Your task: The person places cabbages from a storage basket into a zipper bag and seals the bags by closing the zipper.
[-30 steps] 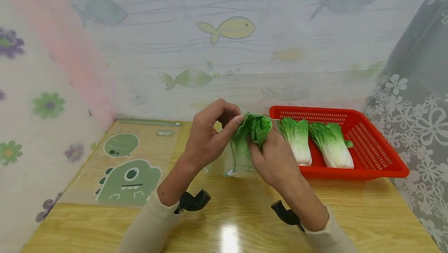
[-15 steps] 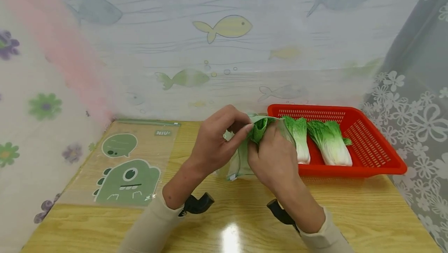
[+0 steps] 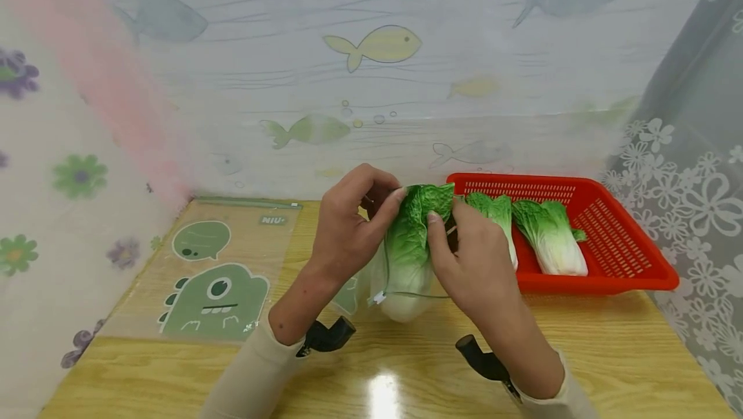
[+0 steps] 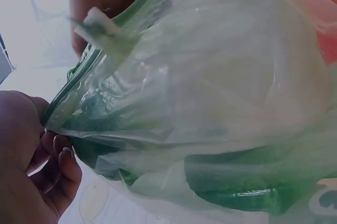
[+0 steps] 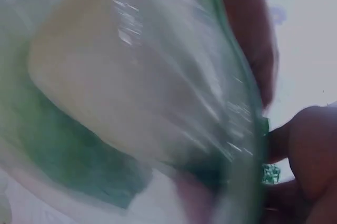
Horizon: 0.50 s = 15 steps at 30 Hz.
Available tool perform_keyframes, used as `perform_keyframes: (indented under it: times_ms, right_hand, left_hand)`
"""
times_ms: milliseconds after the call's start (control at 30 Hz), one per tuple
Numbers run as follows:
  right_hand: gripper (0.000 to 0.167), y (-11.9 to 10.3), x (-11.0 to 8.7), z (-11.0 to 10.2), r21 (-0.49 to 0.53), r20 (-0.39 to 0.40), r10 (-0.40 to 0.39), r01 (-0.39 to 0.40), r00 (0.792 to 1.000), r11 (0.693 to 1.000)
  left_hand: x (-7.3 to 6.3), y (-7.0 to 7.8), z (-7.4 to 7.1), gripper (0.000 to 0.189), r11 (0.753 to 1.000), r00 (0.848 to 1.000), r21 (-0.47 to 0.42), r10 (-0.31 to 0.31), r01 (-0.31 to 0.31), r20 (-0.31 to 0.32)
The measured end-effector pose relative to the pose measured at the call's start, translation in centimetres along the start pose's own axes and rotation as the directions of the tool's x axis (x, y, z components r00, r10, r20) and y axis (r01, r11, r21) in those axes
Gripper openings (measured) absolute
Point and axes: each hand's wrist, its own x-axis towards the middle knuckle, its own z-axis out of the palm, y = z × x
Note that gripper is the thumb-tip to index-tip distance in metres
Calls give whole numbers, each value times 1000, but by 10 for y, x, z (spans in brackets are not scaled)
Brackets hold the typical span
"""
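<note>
A clear zip bag [image 3: 378, 271] with a green zip edge and a white slider holds a napa cabbage [image 3: 409, 248]. The cabbage's leafy green top shows at the bag's mouth, its white base lower down towards me. My left hand [image 3: 354, 219] pinches the left side of the mouth between thumb and fingers; the left wrist view shows these fingertips [image 4: 66, 163] on the zip edge. At the right side, my right hand [image 3: 478, 248] grips the mouth's edge, its thumb inside against the leaves. In the right wrist view, the plastic blurs the cabbage's pale base.
Right of the bag stands a red perforated basket [image 3: 629, 235] with two more napa cabbages [image 3: 551, 238] in it. A flat zip bag [image 3: 136, 290] with a green monster print lies on the wooden table [image 3: 418, 374] at left. A fish-printed curtain [image 3: 232, 71] hangs behind.
My right hand has drawn back from deep inside the bag's mouth to its right edge. The cabbage's leaves and white base now show more fully. The left hand keeps its pinch.
</note>
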Motion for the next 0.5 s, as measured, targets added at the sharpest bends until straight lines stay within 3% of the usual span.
perform_keyframes:
  times_ms: [33,100,233,333,500]
  right_hand:
    - [23,0,0,2,-33,-67,-60,58,996,998]
    - [15,0,-1,8,-106,-164,-188,173,968,979]
    - [21,0,-2,22,-232,-193,-374,328,907,916]
    - [14,1,-3,29,-274,-186,-420,363,888,890]
    - [3,3,-2,34,-308,-190,-401,333,896,891]
  left_hand:
    - [0,0,0,4,1000,1000,-9,2,-1,3]
    - [0,1,1,3,1000,1000,-27,8,-8,14]
    - [-1,2,4,5,998,998,-49,35,-32,55]
    - [-1,3,4,5,997,994,-45,68,-64,83]
    - [0,4,3,7,991,983,-77,122,-112,136]
